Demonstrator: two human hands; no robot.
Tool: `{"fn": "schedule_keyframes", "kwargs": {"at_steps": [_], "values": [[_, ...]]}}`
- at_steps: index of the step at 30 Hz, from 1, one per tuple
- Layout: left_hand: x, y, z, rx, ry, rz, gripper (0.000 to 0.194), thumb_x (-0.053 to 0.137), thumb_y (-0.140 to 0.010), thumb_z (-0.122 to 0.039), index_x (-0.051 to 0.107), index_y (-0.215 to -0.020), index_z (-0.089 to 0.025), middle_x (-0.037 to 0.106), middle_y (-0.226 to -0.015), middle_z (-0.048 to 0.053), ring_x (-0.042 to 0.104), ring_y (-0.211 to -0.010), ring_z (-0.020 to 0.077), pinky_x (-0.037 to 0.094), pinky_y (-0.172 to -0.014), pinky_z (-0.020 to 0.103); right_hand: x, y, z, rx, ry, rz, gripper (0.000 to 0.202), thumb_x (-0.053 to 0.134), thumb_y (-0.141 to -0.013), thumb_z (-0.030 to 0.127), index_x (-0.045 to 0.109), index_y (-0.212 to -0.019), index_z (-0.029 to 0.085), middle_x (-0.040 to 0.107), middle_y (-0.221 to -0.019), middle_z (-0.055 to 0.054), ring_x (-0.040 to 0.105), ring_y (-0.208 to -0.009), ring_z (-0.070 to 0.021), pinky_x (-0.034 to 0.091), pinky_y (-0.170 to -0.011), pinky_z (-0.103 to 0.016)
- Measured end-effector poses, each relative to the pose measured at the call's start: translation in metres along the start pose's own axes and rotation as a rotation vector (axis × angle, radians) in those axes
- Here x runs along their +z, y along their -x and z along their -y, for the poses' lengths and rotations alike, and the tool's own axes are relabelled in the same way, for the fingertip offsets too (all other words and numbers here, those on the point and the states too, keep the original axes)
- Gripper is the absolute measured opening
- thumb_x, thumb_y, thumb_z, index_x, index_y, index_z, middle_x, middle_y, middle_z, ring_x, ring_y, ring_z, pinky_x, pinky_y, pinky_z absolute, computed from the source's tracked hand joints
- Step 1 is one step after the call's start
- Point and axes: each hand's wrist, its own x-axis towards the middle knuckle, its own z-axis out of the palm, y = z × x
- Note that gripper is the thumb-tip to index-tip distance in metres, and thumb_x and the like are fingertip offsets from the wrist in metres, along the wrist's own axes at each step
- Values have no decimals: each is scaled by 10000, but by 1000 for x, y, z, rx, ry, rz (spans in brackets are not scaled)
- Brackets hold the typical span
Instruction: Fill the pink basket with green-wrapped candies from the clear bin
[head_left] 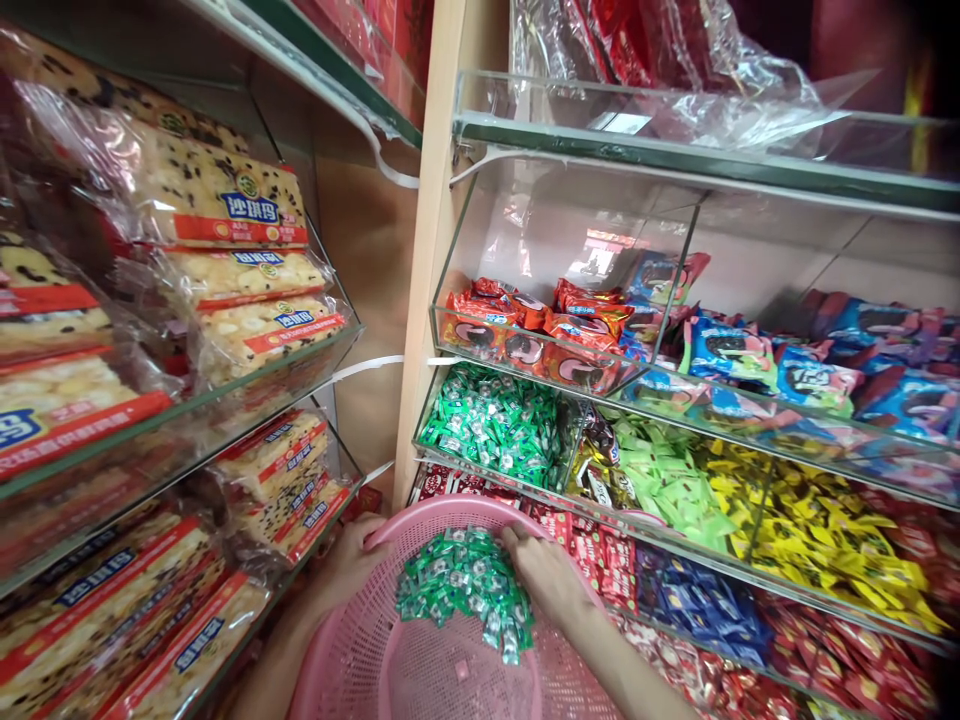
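A pink mesh basket [352, 640] fills the lower middle of the view, tilted, with green-wrapped candies [461, 580] piled toward its far side. My left hand [360, 555] grips the basket's rim at the left, its fingers curled over the edge. Inside the basket, at the right edge of the pile, my right hand [536, 565] has its fingers bent against the green candies; its fingertips are partly hidden, and what they hold cannot be made out. Just beyond the basket, more green candies [495, 425] of the same kind fill a shelf bin.
Glass-fronted shelves [675, 385] on the right hold yellow [817, 530], light green, blue and red packets. Packaged pastries [232, 200] are stacked on the left shelves. A wooden post [431, 230] stands between the two units. Clear plastic bags [675, 80] lie on the top shelf.
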Motion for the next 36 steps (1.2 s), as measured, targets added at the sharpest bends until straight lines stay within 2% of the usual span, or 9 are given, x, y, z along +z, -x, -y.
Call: {"fn": "schedule_keyframes", "kwargs": {"at_steps": [3, 7, 12, 16, 21, 27, 31, 36], "values": [[0, 1, -2, 2, -7, -4, 139, 536, -692, -231, 645, -684, -146, 560, -708, -5, 535, -722, 179, 420, -690, 271, 0, 0, 1, 25, 27, 34, 392, 377, -799, -36, 506, -1093, 189, 615, -1055, -76, 661, -716, -160, 432, -570, -251], [0, 1, -3, -2, -11, 2, 137, 519, -694, -217, 632, -663, -144, 546, -701, -5, 531, -719, 176, 415, -679, 270, -1, 2, 1, 15, 55, 29, 335, 374, -833, -5, 520, -1062, 192, 619, -1058, -71, 667, -724, -167, 430, -557, -247], [0, 0, -5, -18, -6, -3, 137, 525, -672, -220, 637, -661, -142, 563, -705, -1, 540, -715, 180, 418, -679, 274, -5, 5, 2, 27, -25, 0, 225, 341, -917, 125, 532, -1025, 177, 633, -1020, -83, 664, -753, -176, 435, -586, -256], [1, -1, -3, -21, -12, 4, 147, 521, -680, -231, 635, -668, -140, 560, -714, 1, 540, -721, 181, 419, -676, 272, -12, 4, 4, 22, -128, 26, 201, 441, -908, 264, 522, -1055, 154, 637, -1021, -107, 644, -870, -212, 448, -671, -274], [0, -1, 3, 0, -28, 21, 150, 508, -703, -221, 631, -700, -134, 549, -737, 7, 540, -738, 186, 418, -682, 278, -17, -3, 7, 80, -76, 128, 254, 481, -882, 212, 505, -1125, 146, 649, -1007, -115, 649, -854, -239, 459, -663, -303], [0, -1, 6, 8, -39, 21, 157, 498, -720, -213, 630, -740, -131, 555, -761, 15, 548, -759, 196, 422, -691, 288, -18, -3, 6, 91, -78, 130, 241, 479, -890, 243, 511, -1110, 150, 656, -999, -105, 651, -853, -245, 457, -641, -304], [1, -2, 5, 8, -39, 10, 152, 512, -710, -219, 635, -726, -131, 560, -753, 16, 553, -761, 201, 426, -696, 293, -35, 4, 12, 55, -120, 34, 193, 463, -906, 314, 525, -1010, 164, 666, -939, -89, 651, -836, -219, 420, -620, -267], [0, -3, 1, -6, -29, 12, 177, 528, -702, -233, 666, -740, -129, 589, -756, 21, 564, -767, 209, 433, -705, 300, -82, 6, 24, 4, -177, -200, 268, 361, -936, 410, 505, -885, 190, 661, -850, -53, 646, -680, -179, 332, -521, -242]]}}
